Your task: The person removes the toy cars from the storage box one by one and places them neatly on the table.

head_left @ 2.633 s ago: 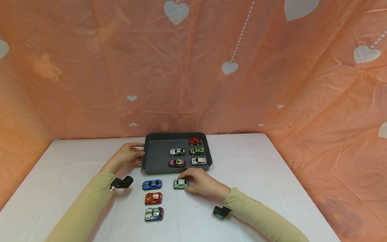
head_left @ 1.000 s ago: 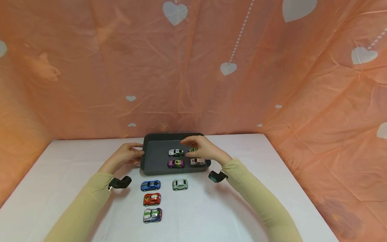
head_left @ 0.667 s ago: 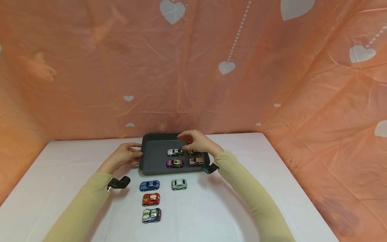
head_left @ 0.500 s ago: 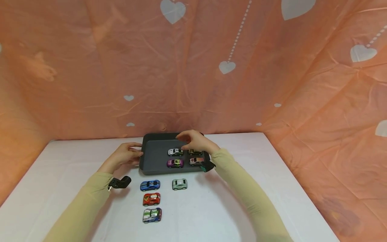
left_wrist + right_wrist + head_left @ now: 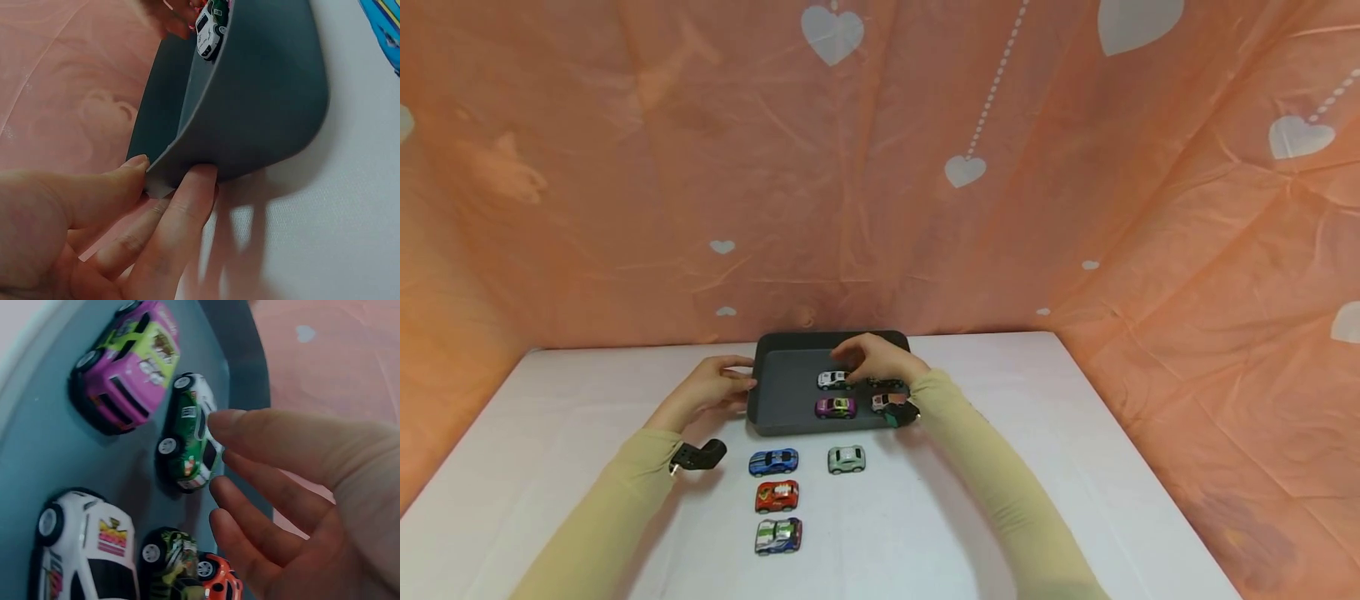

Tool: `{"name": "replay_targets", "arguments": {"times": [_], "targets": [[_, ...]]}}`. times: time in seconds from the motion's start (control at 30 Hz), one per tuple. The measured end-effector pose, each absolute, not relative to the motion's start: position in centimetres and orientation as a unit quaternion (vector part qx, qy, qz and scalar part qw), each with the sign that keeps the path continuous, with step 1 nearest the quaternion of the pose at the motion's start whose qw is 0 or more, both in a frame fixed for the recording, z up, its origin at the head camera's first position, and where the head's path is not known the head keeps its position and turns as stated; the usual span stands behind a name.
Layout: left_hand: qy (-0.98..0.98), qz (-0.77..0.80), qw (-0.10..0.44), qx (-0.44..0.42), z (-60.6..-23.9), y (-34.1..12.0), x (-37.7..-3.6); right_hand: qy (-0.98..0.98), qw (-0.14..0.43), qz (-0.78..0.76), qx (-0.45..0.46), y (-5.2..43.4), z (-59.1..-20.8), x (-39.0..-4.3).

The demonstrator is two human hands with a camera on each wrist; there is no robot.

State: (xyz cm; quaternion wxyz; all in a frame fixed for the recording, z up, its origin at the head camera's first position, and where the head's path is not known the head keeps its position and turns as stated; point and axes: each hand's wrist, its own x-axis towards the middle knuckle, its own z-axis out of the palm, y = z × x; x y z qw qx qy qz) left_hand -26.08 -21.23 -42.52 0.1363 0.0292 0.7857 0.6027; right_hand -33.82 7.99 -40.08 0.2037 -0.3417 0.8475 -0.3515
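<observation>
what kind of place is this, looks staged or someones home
Probably a staged tabletop set, not a lived-in room: a white table walled in by an orange heart-print cloth backdrop, with only a grey tray and toy cars on it.

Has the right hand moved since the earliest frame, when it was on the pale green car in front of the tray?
Yes. The right hand has left the pale green car, which sits where it was, and gone away from the person, over the tray, above the white car.
</observation>
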Motion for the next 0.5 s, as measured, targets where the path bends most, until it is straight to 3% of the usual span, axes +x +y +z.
{"name": "replay_targets", "arguments": {"times": [0.5], "targets": [[0.794,0.592,0.132,0.018,-42.66,-21.09,-26.23,0.863,0.215,-0.303,-0.342,7.65,-40.93,-33.85]]}}
